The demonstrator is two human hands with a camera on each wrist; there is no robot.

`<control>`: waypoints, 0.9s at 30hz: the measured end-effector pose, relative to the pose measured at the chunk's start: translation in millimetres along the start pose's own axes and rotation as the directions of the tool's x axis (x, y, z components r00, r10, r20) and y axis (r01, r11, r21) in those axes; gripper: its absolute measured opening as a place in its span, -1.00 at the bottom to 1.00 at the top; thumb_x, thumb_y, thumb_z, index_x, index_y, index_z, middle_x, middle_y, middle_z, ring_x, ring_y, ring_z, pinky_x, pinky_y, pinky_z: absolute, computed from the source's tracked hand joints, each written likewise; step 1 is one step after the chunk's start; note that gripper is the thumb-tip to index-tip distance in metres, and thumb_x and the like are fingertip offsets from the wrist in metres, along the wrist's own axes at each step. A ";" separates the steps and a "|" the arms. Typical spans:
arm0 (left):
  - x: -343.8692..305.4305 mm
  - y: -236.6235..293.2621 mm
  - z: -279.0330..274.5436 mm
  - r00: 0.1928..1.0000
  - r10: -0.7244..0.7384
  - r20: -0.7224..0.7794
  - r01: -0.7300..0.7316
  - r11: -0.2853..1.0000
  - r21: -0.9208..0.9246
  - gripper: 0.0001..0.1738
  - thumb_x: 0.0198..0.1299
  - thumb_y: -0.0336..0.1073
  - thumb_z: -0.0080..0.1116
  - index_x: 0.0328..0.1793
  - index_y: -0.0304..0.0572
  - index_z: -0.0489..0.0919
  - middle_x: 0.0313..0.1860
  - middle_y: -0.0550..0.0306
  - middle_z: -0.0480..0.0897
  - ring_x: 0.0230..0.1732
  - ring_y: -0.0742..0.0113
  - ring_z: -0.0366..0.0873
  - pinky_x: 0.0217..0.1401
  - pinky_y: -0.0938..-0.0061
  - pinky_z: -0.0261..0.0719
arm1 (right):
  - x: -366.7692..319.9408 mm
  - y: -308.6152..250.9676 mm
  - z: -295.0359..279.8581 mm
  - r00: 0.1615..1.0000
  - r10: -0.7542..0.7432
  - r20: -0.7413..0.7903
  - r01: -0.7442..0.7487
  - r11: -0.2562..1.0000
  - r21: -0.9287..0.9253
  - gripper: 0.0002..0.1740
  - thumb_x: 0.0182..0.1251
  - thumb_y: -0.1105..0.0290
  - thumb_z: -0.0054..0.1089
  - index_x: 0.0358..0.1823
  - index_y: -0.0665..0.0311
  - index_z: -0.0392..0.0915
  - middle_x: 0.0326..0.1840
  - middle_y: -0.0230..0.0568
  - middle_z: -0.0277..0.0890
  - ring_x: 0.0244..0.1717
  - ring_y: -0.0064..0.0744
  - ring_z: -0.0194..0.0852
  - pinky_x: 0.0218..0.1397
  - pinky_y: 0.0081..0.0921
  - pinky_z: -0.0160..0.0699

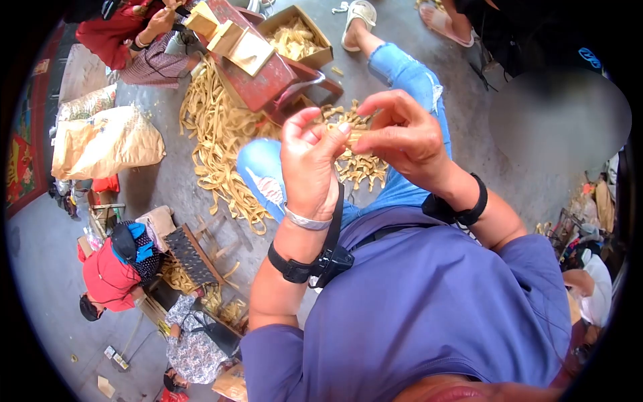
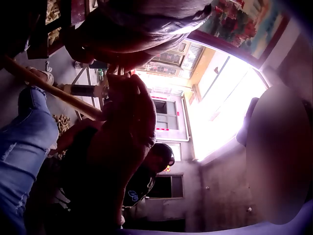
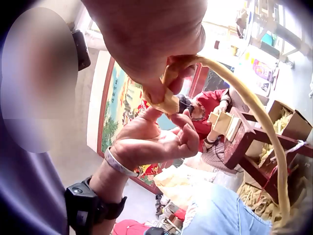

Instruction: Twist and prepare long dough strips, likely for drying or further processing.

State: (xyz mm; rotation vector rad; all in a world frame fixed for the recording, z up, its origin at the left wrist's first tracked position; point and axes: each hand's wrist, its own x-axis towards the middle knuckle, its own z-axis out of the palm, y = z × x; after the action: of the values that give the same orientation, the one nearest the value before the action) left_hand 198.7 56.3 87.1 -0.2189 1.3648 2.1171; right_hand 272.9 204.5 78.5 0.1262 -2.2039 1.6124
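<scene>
Above ripped blue jeans (image 1: 415,74), the left hand (image 1: 308,167) and right hand (image 1: 407,137) meet in midair on a tan strip (image 3: 257,108), thumbs and fingers of both pinching its folded end between them. The fold looks best served by a light, even pinch, one thumb pressing the crease flat, with the long end left untwisted so that its weight does not drag the fold loose. That trailing length arcs clear in the right-wrist view; from the head, only a short yellow patch shows between the thumbs. The left-wrist view, dark against daylight, catches the strip slanting but loses the fold in shadow. The head view alone takes in a person in a patterned blouse (image 1: 201,331), and best shows the heap of strips (image 1: 218,144) and short curled pieces (image 1: 365,173) on the floor (image 1: 171,187) by the red worktop (image 1: 271,90).
</scene>
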 end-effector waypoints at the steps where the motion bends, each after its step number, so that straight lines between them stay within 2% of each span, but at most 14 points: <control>1: -0.7 0.6 0.1 1.000 -0.007 -0.002 0.007 1.000 -0.027 -0.42 0.06 -0.61 0.24 0.19 -0.28 0.26 -0.24 0.10 0.54 -0.24 0.43 0.54 -0.19 0.58 0.55 | -1.4 1.5 2.4 0.999 -0.038 0.012 0.039 0.999 -0.032 -0.81 0.00 0.65 0.31 -0.34 0.22 0.66 -0.01 -0.20 0.40 -0.35 -0.55 0.49 -0.24 -0.54 0.49; 4: -2.0 2.6 2.0 0.998 0.052 0.041 -0.051 0.999 -0.013 -0.41 0.07 -0.65 0.16 0.25 -0.30 0.24 -0.20 0.07 0.56 -0.18 0.41 0.56 -0.09 0.57 0.55 | -3.3 5.1 5.6 1.000 0.004 0.012 -0.005 0.999 0.051 -0.81 0.00 0.64 0.32 -0.34 0.21 0.67 0.00 -0.19 0.41 -0.29 -0.51 0.51 -0.21 -0.55 0.51; 5: -3.6 4.7 5.9 0.996 0.075 0.048 -0.077 0.997 0.025 -0.40 0.07 -0.67 0.14 0.26 -0.31 0.24 -0.17 0.06 0.57 -0.17 0.40 0.56 -0.08 0.56 0.55 | -2.3 9.3 9.6 0.997 0.041 -0.060 -0.032 0.989 0.146 -0.81 0.05 0.64 0.31 -0.32 0.20 0.68 0.00 -0.19 0.42 -0.22 -0.50 0.52 -0.16 -0.55 0.53; 8: -7.7 2.7 8.8 0.980 0.174 0.097 -0.191 0.958 0.212 -0.40 0.06 -0.69 0.07 0.28 -0.33 0.24 -0.11 0.02 0.58 -0.12 0.38 0.58 -0.01 0.55 0.54 | -6.6 10.8 14.6 0.956 0.290 -0.033 -0.253 0.880 0.401 -0.86 0.13 0.62 0.29 -0.31 0.22 0.68 -0.01 -0.22 0.44 -0.15 -0.52 0.51 -0.11 -0.58 0.55; 9: -8.4 0.9 9.1 0.970 0.209 0.122 -0.236 0.929 0.283 -0.40 0.05 -0.70 0.04 0.28 -0.34 0.24 -0.10 0.01 0.59 -0.10 0.37 0.59 0.01 0.55 0.54 | -8.8 11.2 21.0 0.931 0.365 -0.015 -0.285 0.750 0.598 -0.82 0.16 0.59 0.30 -0.19 0.34 0.57 -0.07 -0.24 0.43 -0.15 -0.59 0.48 -0.11 -0.65 0.55; 12: -10.7 -8.0 8.7 0.933 0.328 0.150 -0.360 0.818 0.449 -0.41 0.04 -0.70 0.01 0.26 -0.35 0.27 -0.10 0.04 0.60 -0.06 0.36 0.60 0.06 0.53 0.53 | -8.4 13.5 28.1 0.857 0.514 -0.033 -0.333 0.601 0.726 -0.68 0.13 0.61 0.30 -0.09 0.39 0.41 -0.14 -0.28 0.40 -0.17 -0.64 0.46 -0.14 -0.72 0.54; 13: -14.0 -7.9 13.2 0.932 0.330 0.149 -0.362 0.856 0.369 -0.46 0.03 -0.70 0.02 0.21 -0.35 0.32 -0.12 0.05 0.61 -0.02 0.34 0.61 0.09 0.49 0.53 | -6.6 12.1 28.5 0.856 0.517 -0.027 -0.353 0.620 0.701 -0.61 0.12 0.64 0.24 -0.05 0.37 0.31 -0.18 -0.31 0.37 -0.20 -0.67 0.44 -0.18 -0.73 0.53; 16: -18.0 -29.2 7.8 0.770 0.574 0.278 -0.613 0.545 0.573 -0.47 0.07 -0.72 0.05 0.20 -0.30 0.31 -0.11 0.01 0.64 -0.03 0.34 0.60 0.03 0.53 0.51 | -5.6 11.4 35.0 0.852 0.521 -0.044 -0.348 0.629 0.695 -0.69 0.15 0.65 0.16 -0.08 0.35 0.35 -0.20 -0.35 0.37 -0.19 -0.69 0.44 -0.20 -0.72 0.53; 17: -13.3 -39.5 -1.6 0.671 0.650 0.357 -0.699 0.394 0.597 -0.51 0.04 -0.72 0.05 0.14 -0.28 0.34 -0.12 0.04 0.62 -0.06 0.34 0.58 0.00 0.52 0.51 | -8.7 19.5 37.9 0.855 0.516 -0.059 -0.359 0.670 0.650 -0.72 0.16 0.64 0.15 -0.09 0.36 0.38 -0.16 -0.32 0.40 -0.17 -0.70 0.44 -0.20 -0.71 0.52; 20: -8.0 -41.5 -4.3 0.725 0.639 0.258 -0.610 0.421 0.671 -0.51 0.05 -0.71 0.06 0.15 -0.29 0.34 -0.15 0.06 0.58 -0.12 0.38 0.56 0.00 0.52 0.51 | -10.1 22.2 38.0 0.809 0.585 0.060 -0.459 0.563 0.687 -0.71 0.15 0.63 0.18 -0.08 0.38 0.41 -0.07 -0.24 0.45 -0.13 -0.68 0.46 -0.20 -0.71 0.52; 21: -5.3 -38.2 0.3 0.813 0.577 0.081 -0.534 0.682 0.499 -0.53 0.05 -0.70 0.06 0.13 -0.32 0.35 -0.16 0.07 0.55 -0.16 0.42 0.52 -0.01 0.55 0.51 | -11.1 21.6 26.5 0.759 0.620 0.198 -0.566 0.480 0.670 -0.66 0.14 0.63 0.23 -0.03 0.40 0.44 0.01 -0.20 0.47 -0.13 -0.64 0.49 -0.15 -0.68 0.55; 22: -1.0 -32.9 -3.9 0.882 0.471 0.013 -0.441 0.814 0.377 -0.60 0.08 -0.68 0.08 0.08 -0.35 0.40 -0.15 0.06 0.55 -0.15 0.45 0.52 -0.02 0.59 0.51 | -8.9 20.2 26.2 0.802 0.573 0.166 -0.506 0.506 0.698 -0.64 0.13 0.63 0.25 -0.01 0.41 0.44 0.01 -0.20 0.47 -0.14 -0.63 0.50 -0.14 -0.67 0.56; 25: 2.8 -28.8 -11.2 0.953 0.302 -0.039 -0.291 0.941 0.174 -0.73 0.15 -0.59 0.15 -0.01 -0.34 0.46 -0.19 0.08 0.58 -0.20 0.45 0.55 -0.08 0.60 0.54 | -10.3 15.4 28.1 0.865 0.500 0.045 -0.372 0.578 0.726 -0.60 0.08 0.61 0.32 0.00 0.39 0.51 -0.02 -0.25 0.50 -0.16 -0.58 0.53 -0.10 -0.61 0.60; 27: 1.7 -23.6 -9.6 0.975 0.216 -0.047 -0.209 0.970 0.123 -0.78 0.18 -0.54 0.18 -0.04 -0.33 0.49 -0.22 0.10 0.60 -0.23 0.45 0.57 -0.11 0.58 0.57 | -13.4 24.7 27.6 0.921 0.384 -0.069 -0.310 0.827 0.469 -0.62 0.04 0.62 0.32 -0.05 0.33 0.56 -0.05 -0.24 0.50 -0.18 -0.55 0.54 -0.13 -0.61 0.60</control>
State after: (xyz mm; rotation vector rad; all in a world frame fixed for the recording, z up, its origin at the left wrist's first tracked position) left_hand 209.0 55.4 63.7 -0.0919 1.6050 2.2090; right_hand 270.2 184.8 44.6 -0.2894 -1.7635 2.2320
